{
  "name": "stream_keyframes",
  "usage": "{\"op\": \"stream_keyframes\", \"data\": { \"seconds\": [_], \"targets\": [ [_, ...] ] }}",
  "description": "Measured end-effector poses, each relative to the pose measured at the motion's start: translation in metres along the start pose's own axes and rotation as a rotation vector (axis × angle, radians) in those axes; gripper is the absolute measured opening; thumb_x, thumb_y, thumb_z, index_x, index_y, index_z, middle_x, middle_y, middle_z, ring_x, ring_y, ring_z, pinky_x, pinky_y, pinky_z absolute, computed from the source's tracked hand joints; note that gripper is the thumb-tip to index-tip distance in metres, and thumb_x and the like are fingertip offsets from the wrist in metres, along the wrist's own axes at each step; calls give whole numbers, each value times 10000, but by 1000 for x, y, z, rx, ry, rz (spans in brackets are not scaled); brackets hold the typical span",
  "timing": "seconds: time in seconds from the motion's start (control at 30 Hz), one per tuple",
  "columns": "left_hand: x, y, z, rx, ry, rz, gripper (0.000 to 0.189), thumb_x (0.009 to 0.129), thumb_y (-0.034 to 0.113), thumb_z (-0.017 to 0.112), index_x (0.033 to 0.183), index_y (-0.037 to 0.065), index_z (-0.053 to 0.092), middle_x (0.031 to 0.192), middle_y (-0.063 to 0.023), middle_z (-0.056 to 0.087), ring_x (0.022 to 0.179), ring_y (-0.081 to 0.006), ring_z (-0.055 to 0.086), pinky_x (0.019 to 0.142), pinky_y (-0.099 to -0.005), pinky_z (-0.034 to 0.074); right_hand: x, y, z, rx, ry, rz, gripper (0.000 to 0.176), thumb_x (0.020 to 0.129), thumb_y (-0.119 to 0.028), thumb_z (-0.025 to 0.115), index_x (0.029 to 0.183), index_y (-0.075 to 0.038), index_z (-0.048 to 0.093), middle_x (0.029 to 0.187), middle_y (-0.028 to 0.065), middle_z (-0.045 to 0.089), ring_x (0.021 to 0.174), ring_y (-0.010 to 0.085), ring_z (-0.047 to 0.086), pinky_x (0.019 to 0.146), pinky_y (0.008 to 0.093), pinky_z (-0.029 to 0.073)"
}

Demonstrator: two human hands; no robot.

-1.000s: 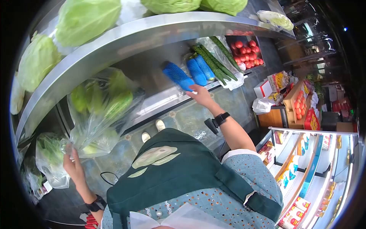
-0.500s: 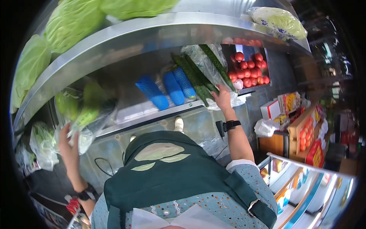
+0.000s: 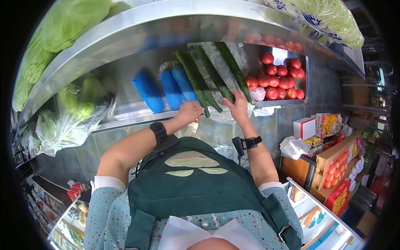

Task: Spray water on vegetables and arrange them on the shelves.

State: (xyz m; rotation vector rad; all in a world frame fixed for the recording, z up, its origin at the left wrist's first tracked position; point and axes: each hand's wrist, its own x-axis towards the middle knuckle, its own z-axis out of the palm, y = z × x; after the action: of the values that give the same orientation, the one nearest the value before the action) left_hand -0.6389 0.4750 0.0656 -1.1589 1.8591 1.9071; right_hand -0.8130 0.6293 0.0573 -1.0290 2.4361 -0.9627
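Observation:
Several long dark green cucumbers (image 3: 189,75) lie side by side in the metal display, partly over a clear plastic bag (image 3: 225,62). My right hand (image 3: 238,106) has its thumb and fingers closed on the near end of the middle cucumber (image 3: 213,71). My left hand (image 3: 189,113) is closed, its fingertips against the near end of the cucumbers on the left. Another cucumber (image 3: 232,68) lies to the right. Beside my left hand are vegetables in blue foam netting (image 3: 171,89), their kind mostly hidden.
Red tomatoes (image 3: 278,79) fill the tray's right end, with one in white netting (image 3: 259,93). Bagged green vegetables (image 3: 79,112) lie at the left. A raised metal ledge (image 3: 183,23) carries cabbages (image 3: 66,25). Boxes (image 3: 304,128) stand at the right.
My left hand has left the bagged vegetables and moved right to the cucumbers. The middle cucumber now lies apart from the left ones. My right hand stays at the cucumber ends.

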Motion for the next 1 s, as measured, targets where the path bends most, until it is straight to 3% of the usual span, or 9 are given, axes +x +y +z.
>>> {"op": "stream_keyframes", "data": {
  "seconds": [0.1, 0.3, 0.5, 0.57, 0.6, 0.67, 0.77, 0.93, 1.0],
  "targets": [
    [8, 7, 19, 68, 116, -34, 359, 875, 233, 676, 980, -94, 572, 726, -119, 656, 555, -164, 661, 407, -291, 506, -1, 10, -9, -82, 112, -69, 430, 782, -241, 732, 1078, 42, 603, 949, 194, 576, 882, 365, 577, 776, 419, 467],
    [19, 12, 25, 197, 163, -41, 406, 837, 308, 717, 673, -51, 623, 592, -103, 642, 484, -172, 655, 390, -299, 495, 14, 25, 10, -61, 174, -10, 402, 783, -196, 715, 1081, 41, 585, 1012, 216, 546, 981, 418, 525, 850, 469, 432],
    [18, 10, 27, 181, 239, -18, 371, 836, 293, 715, 680, -26, 608, 568, -89, 638, 482, -156, 651, 382, -302, 474, 10, 14, 16, -381, 232, -5, 362, 781, -198, 716, 1053, 7, 594, 1032, 194, 546, 924, 375, 532, 798, 461, 427],
    [20, 3, 27, 163, 253, 7, 349, 831, 270, 722, 712, -29, 587, 571, -94, 635, 480, -158, 648, 381, -299, 473, 10, -18, 4, -458, 339, -312, 328, 793, -215, 698, 1035, -16, 599, 967, 164, 566, 904, 342, 542, 773, 438, 427],
    [20, 1, 27, 147, 264, 36, 332, 825, 247, 729, 743, -32, 567, 574, -100, 632, 478, -160, 645, 380, -297, 473, 8, -20, 12, -456, 334, -316, 328, 793, -215, 698, 1035, -16, 599, 967, 164, 566, 904, 342, 542, 773, 438, 427],
    [15, 2, 27, 90, 257, 30, 323, 821, 216, 733, 773, -36, 536, 581, -106, 629, 481, -162, 645, 383, -295, 478, 2, -21, 33, -293, -4, -308, 357, 806, -237, 678, 1066, -4, 601, 952, 156, 608, 903, 333, 555, 784, 432, 426],
    [13, 8, 24, 3, 220, 52, 317, 823, 158, 728, 804, -42, 483, 593, -115, 623, 491, -166, 645, 391, -289, 489, 5, -22, 57, -252, -130, -121, 375, 820, -215, 664, 1107, 17, 599, 993, 187, 642, 912, 350, 568, 815, 448, 432],
    [1, 17, 19, -54, 166, 129, 279, 853, 102, 688, 801, -52, 462, 587, -110, 615, 499, -162, 643, 409, -281, 505, 9, -2, 65, 8, -60, -201, 414, 863, -222, 630, 1175, 44, 571, 1057, 223, 631, 904, 361, 569, 840, 434, 436],
    [-6, 20, 18, -27, 95, 185, 257, 867, 93, 670, 822, -50, 462, 613, -117, 624, 521, -162, 647, 431, -282, 516, -1, -6, 45, 186, -66, -125, 395, 876, -221, 610, 1183, 24, 567, 1092, 183, 632, 996, 351, 559, 894, 443, 378]
  ]
}}
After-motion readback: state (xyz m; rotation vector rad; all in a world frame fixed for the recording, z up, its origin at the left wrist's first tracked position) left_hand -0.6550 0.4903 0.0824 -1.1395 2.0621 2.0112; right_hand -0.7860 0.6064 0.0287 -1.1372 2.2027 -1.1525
